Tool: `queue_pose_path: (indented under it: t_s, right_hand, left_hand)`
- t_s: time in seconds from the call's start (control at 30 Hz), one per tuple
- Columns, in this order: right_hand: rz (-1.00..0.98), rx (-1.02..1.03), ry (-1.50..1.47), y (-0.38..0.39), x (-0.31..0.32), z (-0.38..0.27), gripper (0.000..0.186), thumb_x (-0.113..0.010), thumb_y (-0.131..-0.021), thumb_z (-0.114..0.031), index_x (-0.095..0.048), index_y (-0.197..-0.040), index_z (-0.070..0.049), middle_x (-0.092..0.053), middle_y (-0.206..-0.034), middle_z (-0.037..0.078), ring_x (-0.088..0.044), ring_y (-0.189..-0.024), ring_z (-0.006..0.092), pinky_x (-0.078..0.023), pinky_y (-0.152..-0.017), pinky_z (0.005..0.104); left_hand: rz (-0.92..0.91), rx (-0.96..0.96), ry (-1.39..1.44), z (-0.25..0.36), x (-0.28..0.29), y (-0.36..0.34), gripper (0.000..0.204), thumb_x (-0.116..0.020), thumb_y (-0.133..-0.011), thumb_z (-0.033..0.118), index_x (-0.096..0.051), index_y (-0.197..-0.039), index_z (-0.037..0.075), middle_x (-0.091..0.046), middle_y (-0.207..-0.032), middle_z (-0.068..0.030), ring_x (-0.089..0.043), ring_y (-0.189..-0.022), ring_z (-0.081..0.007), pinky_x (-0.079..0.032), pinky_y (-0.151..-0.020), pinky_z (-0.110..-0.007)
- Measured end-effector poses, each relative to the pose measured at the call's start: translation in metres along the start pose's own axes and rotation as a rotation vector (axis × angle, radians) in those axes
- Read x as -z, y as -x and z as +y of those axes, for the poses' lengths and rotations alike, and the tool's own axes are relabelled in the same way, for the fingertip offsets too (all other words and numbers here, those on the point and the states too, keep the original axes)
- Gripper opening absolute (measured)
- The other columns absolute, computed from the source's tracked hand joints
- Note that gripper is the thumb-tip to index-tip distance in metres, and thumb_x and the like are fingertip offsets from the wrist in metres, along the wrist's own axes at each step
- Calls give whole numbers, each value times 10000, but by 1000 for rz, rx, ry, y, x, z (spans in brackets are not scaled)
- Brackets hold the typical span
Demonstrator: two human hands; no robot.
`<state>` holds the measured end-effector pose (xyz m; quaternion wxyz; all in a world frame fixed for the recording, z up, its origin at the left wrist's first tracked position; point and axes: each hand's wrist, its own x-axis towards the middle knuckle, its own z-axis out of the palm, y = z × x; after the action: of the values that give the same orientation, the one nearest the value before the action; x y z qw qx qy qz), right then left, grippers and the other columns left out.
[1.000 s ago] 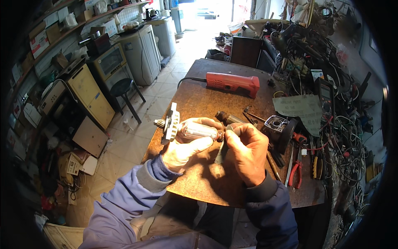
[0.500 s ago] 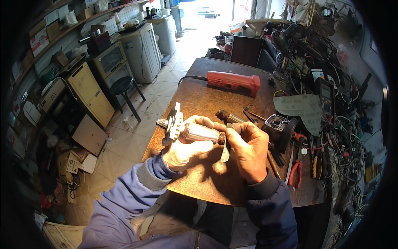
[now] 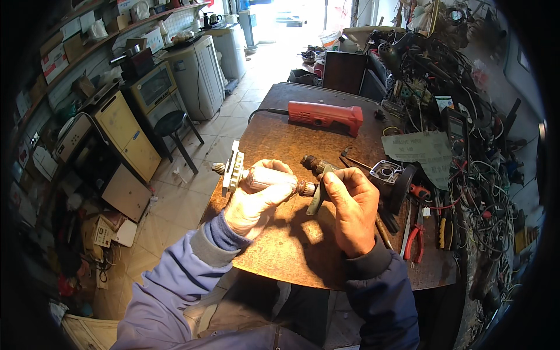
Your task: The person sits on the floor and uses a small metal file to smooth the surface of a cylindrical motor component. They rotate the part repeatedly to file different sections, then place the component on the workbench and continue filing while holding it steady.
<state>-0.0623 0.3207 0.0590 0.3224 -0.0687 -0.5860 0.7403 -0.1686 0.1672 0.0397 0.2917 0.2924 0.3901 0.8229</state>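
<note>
I see a motor core (image 3: 265, 177) lying sideways in the air, over the near part of the counter (image 3: 262, 137). The left hand (image 3: 251, 204) has its grip wrapped around the fat middle, with the thumb on the near side. It looks like metal, so I think it is hard, heavy for its size and maybe a bit slippery. The fat middle seems the best place to hold. The pale finned piece (image 3: 234, 168) at the left end may chip, and the dark ring (image 3: 305, 188) at the right end looks easy to scratch. The right hand (image 3: 356, 204) has its grip pinched on the top of a thin green-gray strip (image 3: 315, 203), which looks light and bendy. I cannot tell if the strip touches the ring.
</note>
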Motion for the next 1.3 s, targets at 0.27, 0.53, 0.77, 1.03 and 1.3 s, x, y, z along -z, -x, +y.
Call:
queue_pose_path:
  t_s: [0.27, 0.53, 0.77, 1.03, 1.3]
  right_hand:
    - [-20, -15, -19, 1, 0, -6, 96, -614, -927, -10, -533, -967, 22, -614, -770, 71, -594, -579, 108, -488, -506, 232]
    - [-68, -63, 41, 6, -3, -2, 62, -682, -870, 2, -646, -910, 31, -653, -755, 43, -595, -596, 69, -469, -521, 200]
    - [-79, -26, 126, 8, -8, -5, 56, -682, -876, -12, -658, -876, 38, -652, -751, 26, -580, -620, 57, -470, -559, 204]
    - [18, 26, 180, 6, -6, -1, 88, -705, -861, -30, -650, -845, 38, -638, -737, 8, -538, -627, 35, -446, -560, 197]
    - [4, -23, 201, 8, -5, 0, 92, -708, -834, -29, -642, -806, 29, -602, -695, -26, -475, -608, 7, -390, -530, 186]
  left_hand:
    - [63, -2, 110, 4, -6, 1, 251, -668, -869, -8, -604, -1110, 24, -623, -1085, -76, -609, -1030, -158, -479, -943, -296]
    - [162, 15, 83, 5, -6, 1, 299, -686, -874, 35, -583, -1154, 29, -654, -1064, -74, -631, -1006, -159, -497, -921, -295]
    - [121, -2, 34, 5, -9, 1, 284, -678, -880, 37, -582, -1146, 26, -654, -1043, -70, -632, -986, -151, -496, -909, -288]
    - [62, 56, -17, 3, -10, 2, 446, -732, -796, -41, -543, -1195, 19, -659, -1054, -75, -638, -991, -152, -526, -893, -290]
    - [55, -2, -79, 5, -9, 2, 420, -726, -803, -39, -560, -1185, 17, -658, -1079, -77, -643, -1004, -153, -535, -884, -293]
